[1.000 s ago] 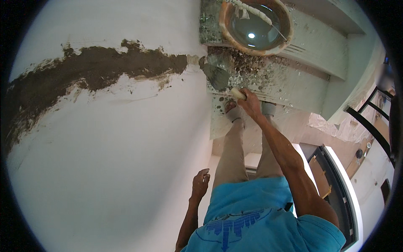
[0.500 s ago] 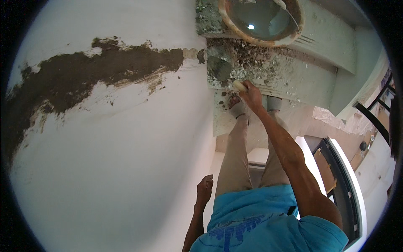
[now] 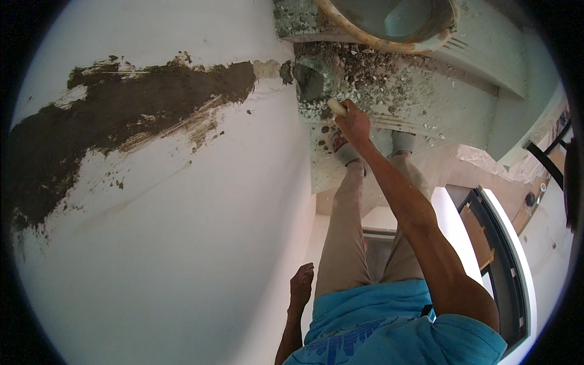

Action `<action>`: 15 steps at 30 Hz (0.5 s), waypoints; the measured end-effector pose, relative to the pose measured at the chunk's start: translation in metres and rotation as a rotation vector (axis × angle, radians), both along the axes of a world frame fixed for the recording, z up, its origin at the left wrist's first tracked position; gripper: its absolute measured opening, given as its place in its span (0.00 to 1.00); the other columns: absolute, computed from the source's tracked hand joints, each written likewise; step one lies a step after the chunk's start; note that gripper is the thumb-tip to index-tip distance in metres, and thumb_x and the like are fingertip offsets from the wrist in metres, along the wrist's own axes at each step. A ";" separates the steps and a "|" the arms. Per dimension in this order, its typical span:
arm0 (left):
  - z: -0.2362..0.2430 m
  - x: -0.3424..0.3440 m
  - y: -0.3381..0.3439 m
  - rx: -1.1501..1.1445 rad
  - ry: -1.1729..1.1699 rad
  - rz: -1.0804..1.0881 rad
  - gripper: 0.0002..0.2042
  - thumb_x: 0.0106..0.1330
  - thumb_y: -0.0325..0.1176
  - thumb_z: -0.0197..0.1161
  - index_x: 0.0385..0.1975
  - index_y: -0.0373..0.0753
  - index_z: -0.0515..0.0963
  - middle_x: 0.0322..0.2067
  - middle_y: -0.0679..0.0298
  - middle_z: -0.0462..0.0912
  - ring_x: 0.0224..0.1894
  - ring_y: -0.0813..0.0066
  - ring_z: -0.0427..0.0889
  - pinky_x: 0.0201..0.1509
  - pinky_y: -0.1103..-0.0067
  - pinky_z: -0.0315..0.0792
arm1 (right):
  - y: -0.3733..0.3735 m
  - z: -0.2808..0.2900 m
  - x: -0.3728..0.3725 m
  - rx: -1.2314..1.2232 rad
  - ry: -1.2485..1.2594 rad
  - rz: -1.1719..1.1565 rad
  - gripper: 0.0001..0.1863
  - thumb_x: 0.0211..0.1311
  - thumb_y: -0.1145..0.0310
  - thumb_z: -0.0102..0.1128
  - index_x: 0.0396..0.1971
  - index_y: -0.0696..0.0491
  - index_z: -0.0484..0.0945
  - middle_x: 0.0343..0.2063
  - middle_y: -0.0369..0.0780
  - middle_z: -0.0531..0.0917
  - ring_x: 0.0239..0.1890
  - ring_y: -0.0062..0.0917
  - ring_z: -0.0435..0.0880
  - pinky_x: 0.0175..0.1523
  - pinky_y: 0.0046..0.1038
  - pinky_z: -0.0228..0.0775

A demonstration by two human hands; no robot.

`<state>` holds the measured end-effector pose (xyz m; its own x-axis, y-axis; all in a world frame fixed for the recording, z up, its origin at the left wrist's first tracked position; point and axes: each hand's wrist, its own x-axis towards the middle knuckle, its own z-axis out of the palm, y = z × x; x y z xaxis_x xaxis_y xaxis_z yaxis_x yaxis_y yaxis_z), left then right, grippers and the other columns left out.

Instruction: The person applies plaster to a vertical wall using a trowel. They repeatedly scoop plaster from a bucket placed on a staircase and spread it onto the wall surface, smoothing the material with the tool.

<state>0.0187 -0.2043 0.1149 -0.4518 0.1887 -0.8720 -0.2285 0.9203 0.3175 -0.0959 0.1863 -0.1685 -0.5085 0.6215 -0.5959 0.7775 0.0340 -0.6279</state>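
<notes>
My right hand (image 3: pixel 353 123) is wrapped around the pale handle of a trowel (image 3: pixel 336 107). Its grey blade is over the rubble-strewn step (image 3: pixel 389 91), close to the wall, and looks coated in mortar. My left hand (image 3: pixel 302 285) hangs beside the white wall (image 3: pixel 201 243), fingers curled together with nothing visible in them. Across that wall runs a rough, dark band of mortar (image 3: pixel 164 100), smeared along its lower edge. It tapers toward the step, where a paler patch (image 3: pixel 266 69) shows.
A round, dirt-rimmed basin of greyish water (image 3: pixel 389 18) stands on the step above, cut off by the picture's top. Broken bits and dirt (image 3: pixel 359 70) litter the step by my feet. At right are a dark-framed opening (image 3: pixel 505 261), plastic sheeting (image 3: pixel 490 159) and a black railing (image 3: pixel 545 164).
My right hand and the trowel have shifted slightly up and left. The view has moved a little, so the basin sits higher and further right. My left hand stays curled by the wall.
</notes>
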 end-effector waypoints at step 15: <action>0.000 -0.013 0.020 -0.021 -0.031 0.057 0.16 0.75 0.34 0.53 0.54 0.30 0.77 0.48 0.50 0.85 0.52 0.61 0.84 0.59 0.70 0.75 | -0.049 0.051 -0.053 0.156 0.115 0.189 0.27 0.48 0.75 0.69 0.49 0.57 0.69 0.43 0.52 0.79 0.43 0.47 0.85 0.47 0.44 0.81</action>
